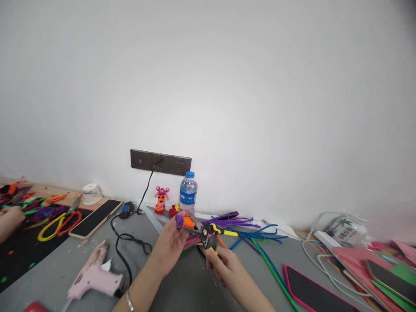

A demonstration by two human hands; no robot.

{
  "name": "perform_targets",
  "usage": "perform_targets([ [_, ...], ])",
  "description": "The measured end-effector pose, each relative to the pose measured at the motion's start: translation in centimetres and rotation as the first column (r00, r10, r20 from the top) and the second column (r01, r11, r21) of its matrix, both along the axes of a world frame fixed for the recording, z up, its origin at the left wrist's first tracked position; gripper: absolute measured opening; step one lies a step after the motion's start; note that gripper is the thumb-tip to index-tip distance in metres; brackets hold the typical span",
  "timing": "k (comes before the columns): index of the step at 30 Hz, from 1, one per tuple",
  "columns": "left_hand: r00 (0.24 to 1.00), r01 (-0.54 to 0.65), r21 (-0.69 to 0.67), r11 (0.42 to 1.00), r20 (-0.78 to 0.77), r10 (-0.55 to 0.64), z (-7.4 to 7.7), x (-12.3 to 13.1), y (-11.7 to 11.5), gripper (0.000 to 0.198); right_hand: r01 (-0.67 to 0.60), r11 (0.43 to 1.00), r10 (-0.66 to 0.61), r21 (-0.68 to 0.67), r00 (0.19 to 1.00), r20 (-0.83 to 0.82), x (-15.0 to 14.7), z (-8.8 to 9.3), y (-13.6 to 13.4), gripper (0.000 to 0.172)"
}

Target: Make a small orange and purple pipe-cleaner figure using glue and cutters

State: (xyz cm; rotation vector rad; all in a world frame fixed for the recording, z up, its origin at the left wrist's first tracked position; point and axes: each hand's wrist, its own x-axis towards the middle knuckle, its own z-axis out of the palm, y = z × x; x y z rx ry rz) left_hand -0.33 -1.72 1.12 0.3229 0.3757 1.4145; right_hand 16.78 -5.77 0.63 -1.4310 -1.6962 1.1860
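Observation:
My left hand [170, 242] pinches a small coiled pipe-cleaner figure [187, 222], purple at one end and orange at the other. My right hand [227, 264] grips wire-stripper pliers [209, 234] with yellow and black handles. One handle is in my fingers, while the other sticks out to the right. The jaws are beside the orange part; I cannot tell whether they touch it. Behind my hands lie loose purple pipe cleaners [240, 222] and blue ones [260, 235]. A finished-looking pink and orange pipe-cleaner figure [160, 201] stands by the wall.
A water bottle [188, 193] stands behind my hands. On the left are a pink glue gun [95, 277], a phone [95, 219], scissors [61, 225] and another person's hand [9, 221]. To the right lie a pink-edged phone [315, 290], white cables and coloured sheets [354, 260].

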Motion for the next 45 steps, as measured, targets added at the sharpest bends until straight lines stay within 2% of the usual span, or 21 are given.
perform_targets([
  [20,0.999,-0.007,0.008,1.0,-0.049,0.008,-0.16,-0.05,-0.03,0.038,-0.006,1.0,0.006,-0.02,1.0,-0.009,-0.02,0.3,0.06,0.075],
  [33,1.0,0.015,0.055,0.998,-0.024,-0.014,-0.51,-0.13,0.22,0.025,-0.013,1.0,0.013,-0.001,1.0,0.007,0.15,0.0,0.22,0.074],
  [45,0.999,0.003,0.021,1.0,-0.041,-0.002,-0.31,-0.11,0.12,0.028,-0.023,1.0,0.023,-0.002,1.0,-0.015,0.13,0.02,0.12,0.073],
])
